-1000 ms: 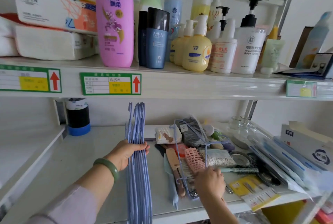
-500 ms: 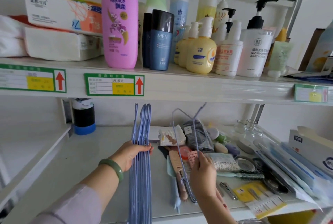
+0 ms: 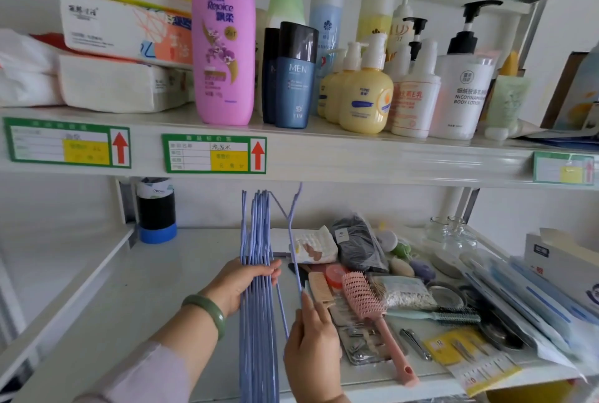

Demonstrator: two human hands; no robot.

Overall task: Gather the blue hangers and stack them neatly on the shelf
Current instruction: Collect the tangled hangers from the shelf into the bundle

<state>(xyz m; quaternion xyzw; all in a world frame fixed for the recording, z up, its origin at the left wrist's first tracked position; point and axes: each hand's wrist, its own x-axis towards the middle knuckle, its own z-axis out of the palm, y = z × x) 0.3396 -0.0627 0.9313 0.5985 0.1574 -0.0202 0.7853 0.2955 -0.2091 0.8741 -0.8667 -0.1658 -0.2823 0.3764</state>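
Note:
A bundle of several blue wire hangers (image 3: 257, 331) stands on edge on the lower white shelf (image 3: 136, 299), pressed together. My left hand (image 3: 241, 282), with a green bangle on the wrist, is wrapped around the bundle near its middle. My right hand (image 3: 312, 347) pinches one more blue hanger (image 3: 293, 240) by its wire, holding it upright and tilted just right of the bundle, its top end touching or nearly touching the bundle's top. The hangers' lower ends run out of the bottom of the view.
Right of the hangers lie a pink hairbrush (image 3: 372, 312), a comb (image 3: 319, 287), nail tools, packets and small glass jars (image 3: 450, 234). A black and blue tape roll (image 3: 157, 211) stands back left. The upper shelf carries bottles, including a pink shampoo (image 3: 223, 39), and tissue packs.
My right hand lifted the single blue hanger out of the clutter on the right and carried it left, up against the bundle. My left hand kept its hold on the bundle.

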